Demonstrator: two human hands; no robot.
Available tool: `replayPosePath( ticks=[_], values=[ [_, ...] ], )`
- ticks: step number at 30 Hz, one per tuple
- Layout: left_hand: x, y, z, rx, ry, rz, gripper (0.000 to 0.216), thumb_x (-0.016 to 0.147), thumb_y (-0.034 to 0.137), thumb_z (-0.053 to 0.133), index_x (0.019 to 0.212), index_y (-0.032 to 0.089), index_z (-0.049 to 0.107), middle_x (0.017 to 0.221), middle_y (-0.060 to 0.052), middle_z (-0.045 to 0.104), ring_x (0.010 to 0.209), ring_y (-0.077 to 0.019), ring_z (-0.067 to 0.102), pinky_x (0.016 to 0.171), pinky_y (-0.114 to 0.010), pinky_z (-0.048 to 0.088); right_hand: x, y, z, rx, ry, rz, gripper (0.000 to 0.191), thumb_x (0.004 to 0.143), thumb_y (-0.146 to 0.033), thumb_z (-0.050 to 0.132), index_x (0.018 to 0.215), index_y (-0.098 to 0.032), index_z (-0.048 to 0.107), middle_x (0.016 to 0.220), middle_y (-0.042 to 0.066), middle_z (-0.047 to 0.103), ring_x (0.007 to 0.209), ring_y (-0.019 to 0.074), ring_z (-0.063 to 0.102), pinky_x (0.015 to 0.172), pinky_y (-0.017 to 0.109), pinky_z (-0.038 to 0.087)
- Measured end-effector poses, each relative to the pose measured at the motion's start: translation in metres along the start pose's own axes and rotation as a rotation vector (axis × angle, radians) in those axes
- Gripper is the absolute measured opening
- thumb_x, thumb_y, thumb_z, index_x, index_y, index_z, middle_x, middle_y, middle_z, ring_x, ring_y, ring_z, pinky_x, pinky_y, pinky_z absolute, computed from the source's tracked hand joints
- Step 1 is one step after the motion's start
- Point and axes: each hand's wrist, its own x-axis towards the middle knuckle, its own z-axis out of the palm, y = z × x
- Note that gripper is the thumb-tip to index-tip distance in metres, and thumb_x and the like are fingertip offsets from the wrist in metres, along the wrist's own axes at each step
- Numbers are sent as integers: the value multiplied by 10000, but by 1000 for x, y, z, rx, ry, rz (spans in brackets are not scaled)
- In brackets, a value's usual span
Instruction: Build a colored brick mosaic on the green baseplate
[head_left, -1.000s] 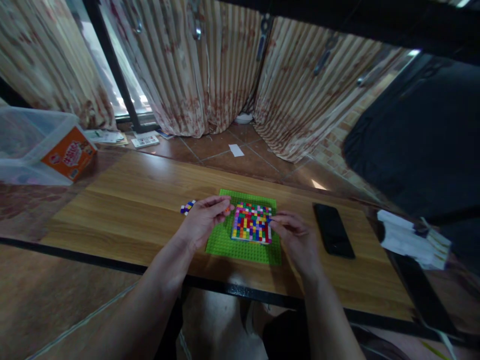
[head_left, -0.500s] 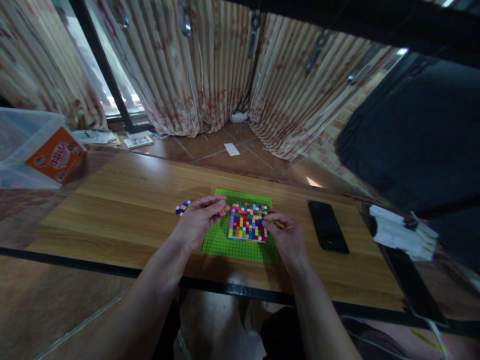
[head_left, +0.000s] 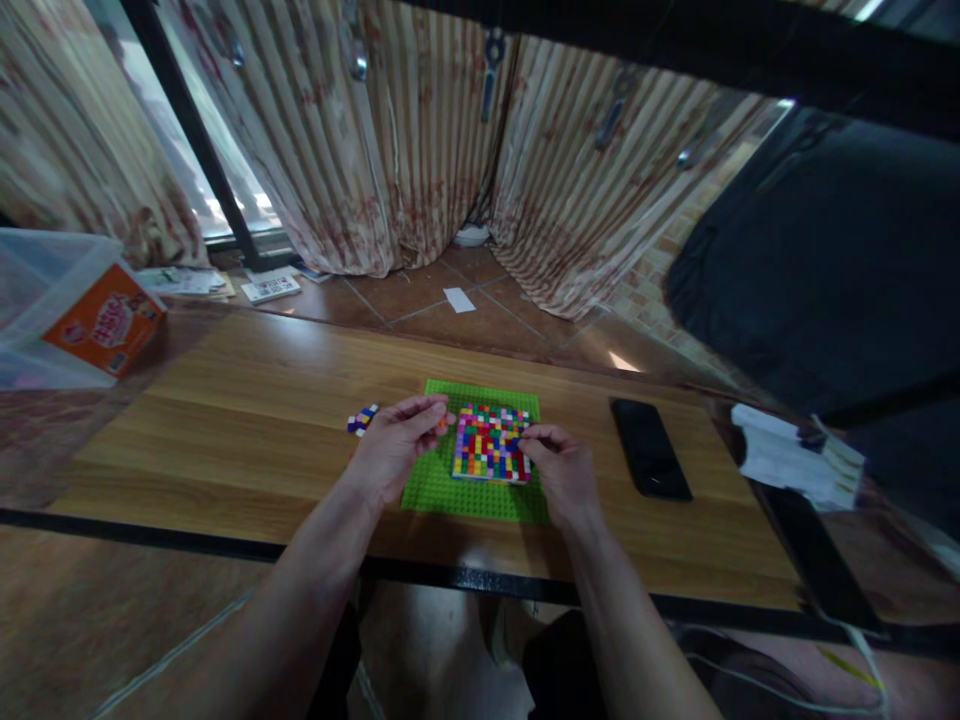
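Note:
A green studded baseplate (head_left: 480, 497) lies on the wooden table (head_left: 262, 420) in front of me. A square block of many-coloured small bricks (head_left: 489, 440) sits on it. My left hand (head_left: 394, 445) rests on the plate's left side, its fingers pinched on a small orange brick (head_left: 443, 424). My right hand (head_left: 559, 468) is at the block's right edge, fingertips pinched against the bricks there. Left of my left hand, a few loose coloured bricks (head_left: 361, 418) lie on the table.
A black phone (head_left: 649, 448) lies flat right of the baseplate. White folded paper (head_left: 787, 456) sits at the table's right end. A clear plastic bin with an orange box (head_left: 105, 322) stands at the far left. Curtains and a tiled floor lie beyond the table.
My right hand has shifted a little left, closer against the brick block's right edge. My left hand keeps its pinch. The view has drifted slightly.

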Motion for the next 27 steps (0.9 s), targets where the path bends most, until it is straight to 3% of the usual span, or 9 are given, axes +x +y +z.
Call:
replayPosePath(
  ticks=[10, 18, 20, 27],
  values=[
    [0, -3, 4, 11, 6, 17, 329, 611, 291, 887, 854, 114, 752, 739, -42, 729, 580, -59, 579, 535, -163, 432, 2, 6, -6, -10, -31, -54, 150, 595, -307, 765, 708, -210, 740, 812, 24, 714, 795, 191, 627, 766, 329, 469],
    [0, -4, 3, 75, -84, 59, 195, 681, 244, 821, 831, 128, 777, 754, -51, 741, 688, -107, 648, 666, -217, 516, 8, 0, -2, 50, 120, -72, 179, 598, -340, 767, 699, -197, 732, 715, 9, 706, 681, 163, 609, 714, 320, 469],
    [1, -8, 3, 193, -114, 150, 166, 720, 234, 783, 861, 146, 778, 777, -45, 747, 712, -124, 660, 698, -244, 529, 9, -1, -1, 53, 139, -72, 191, 594, -351, 762, 700, -195, 733, 703, 8, 708, 668, 163, 609, 707, 322, 472],
    [-5, -22, 16, 795, -211, 686, 175, 857, 122, 622, 898, 201, 772, 903, -38, 735, 852, -161, 678, 792, -292, 528, 7, -2, -1, 43, 133, -65, 196, 604, -361, 760, 710, -198, 735, 720, 25, 726, 685, 177, 631, 693, 320, 488]
  ],
)
